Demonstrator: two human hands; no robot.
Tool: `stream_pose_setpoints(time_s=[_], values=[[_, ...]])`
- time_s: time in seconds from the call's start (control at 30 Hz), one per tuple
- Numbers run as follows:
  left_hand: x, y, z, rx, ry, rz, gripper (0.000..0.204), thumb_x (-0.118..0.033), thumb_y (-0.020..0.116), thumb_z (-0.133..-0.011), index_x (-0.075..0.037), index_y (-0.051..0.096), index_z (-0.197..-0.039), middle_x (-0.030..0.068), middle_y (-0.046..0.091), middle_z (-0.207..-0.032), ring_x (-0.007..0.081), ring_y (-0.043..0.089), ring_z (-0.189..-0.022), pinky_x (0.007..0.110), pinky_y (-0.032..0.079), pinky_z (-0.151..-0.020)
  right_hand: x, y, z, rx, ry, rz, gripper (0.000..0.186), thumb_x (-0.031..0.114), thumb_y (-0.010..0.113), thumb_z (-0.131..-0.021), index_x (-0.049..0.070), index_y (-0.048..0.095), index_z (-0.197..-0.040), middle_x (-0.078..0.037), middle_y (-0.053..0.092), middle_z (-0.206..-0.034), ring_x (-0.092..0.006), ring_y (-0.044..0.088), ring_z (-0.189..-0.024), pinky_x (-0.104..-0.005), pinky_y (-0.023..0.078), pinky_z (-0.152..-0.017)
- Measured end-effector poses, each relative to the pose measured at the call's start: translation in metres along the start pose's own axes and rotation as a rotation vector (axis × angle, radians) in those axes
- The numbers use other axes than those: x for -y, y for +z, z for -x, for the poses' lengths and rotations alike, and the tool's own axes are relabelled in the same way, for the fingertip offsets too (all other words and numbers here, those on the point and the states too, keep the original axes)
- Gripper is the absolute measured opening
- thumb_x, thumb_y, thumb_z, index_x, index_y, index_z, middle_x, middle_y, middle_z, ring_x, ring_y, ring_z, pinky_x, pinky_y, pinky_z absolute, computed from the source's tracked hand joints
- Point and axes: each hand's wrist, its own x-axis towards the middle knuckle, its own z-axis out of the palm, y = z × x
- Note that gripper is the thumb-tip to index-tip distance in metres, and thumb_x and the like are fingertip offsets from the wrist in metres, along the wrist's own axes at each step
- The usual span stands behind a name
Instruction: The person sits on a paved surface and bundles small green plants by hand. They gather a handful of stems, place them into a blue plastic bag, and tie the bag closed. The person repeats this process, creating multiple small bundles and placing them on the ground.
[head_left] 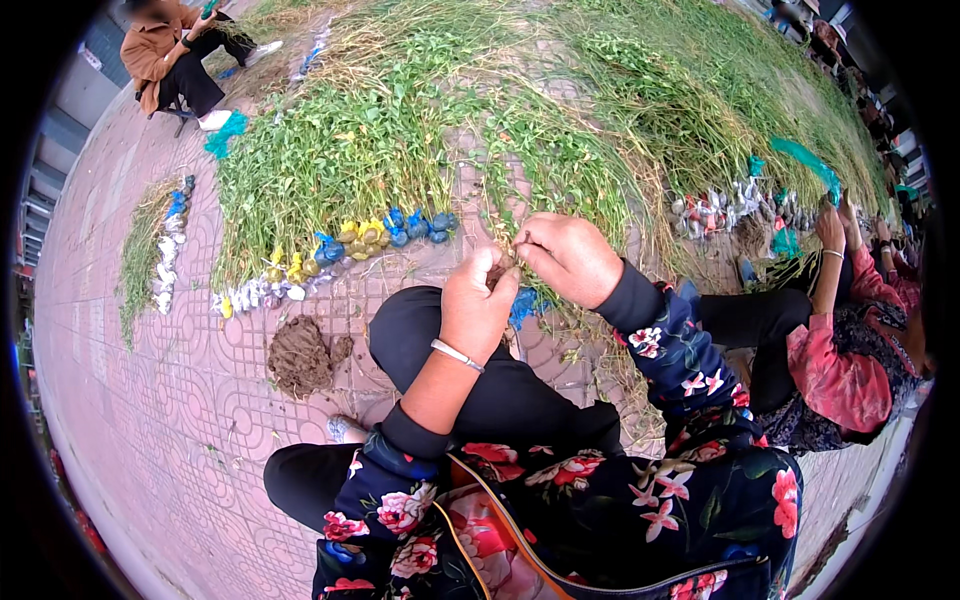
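Over my lap, my two hands meet close together. My left hand (480,305) is closed around a small plant with a dark muddy clump (495,277) at its base, partly hidden by the fingers. Beside it, my right hand (572,258) is closed in a pinch at the clump; what lies between its fingertips is too small to make out. Beneath the hands is a blue plastic bag (524,305), partly covered. A heap of brown mud (300,357) lies on the paving to the left of my knee.
Leafy plants (340,150) lie ahead, roots wrapped in white, yellow and blue bags (370,235). A shorter row of bagged plants (172,245) lies left. A seated person (165,60) is far left; another person (845,360) holds a green bag (808,165) at right.
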Motion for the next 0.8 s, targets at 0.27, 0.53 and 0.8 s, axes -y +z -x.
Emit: stream_pose_setpoints(time_s=[0.27,0.53,0.8], values=[[0.011,-0.005,0.001,-0.120,0.192,-0.238,0.008,0.001,0.058,-0.071,-0.002,0.052,-0.075,0.0055,0.050,-0.073,0.0132,0.051,-0.066,0.025,0.042,-0.061,0.008,-0.001,0.002,0.120,-0.079,0.335,0.008,0.007,0.055,-0.066,0.002,0.053,-0.072,-0.014,0.054,-0.070,-0.0310,0.056,-0.067,-0.0395,0.046,-0.058],[-0.002,-0.004,0.002,-0.155,0.226,-0.453,0.007,-0.003,0.060,-0.066,-0.002,0.054,-0.071,0.0128,0.051,-0.074,0.0293,0.050,-0.071,0.034,0.041,-0.066,0.007,0.005,0.001,0.233,-0.178,0.591,0.011,0.009,0.056,-0.063,0.002,0.054,-0.071,-0.011,0.055,-0.071,-0.0266,0.059,-0.067,-0.0348,0.048,-0.056],[0.005,0.000,-0.001,-0.033,0.025,-0.398,0.007,-0.006,0.059,-0.067,-0.001,0.056,-0.072,0.0148,0.053,-0.073,0.0312,0.053,-0.074,0.040,0.042,-0.067,-0.006,0.016,0.008,0.263,-0.130,0.603,0.009,0.010,0.054,-0.064,0.004,0.050,-0.069,-0.011,0.054,-0.068,-0.0262,0.058,-0.066,-0.0350,0.047,-0.056]])
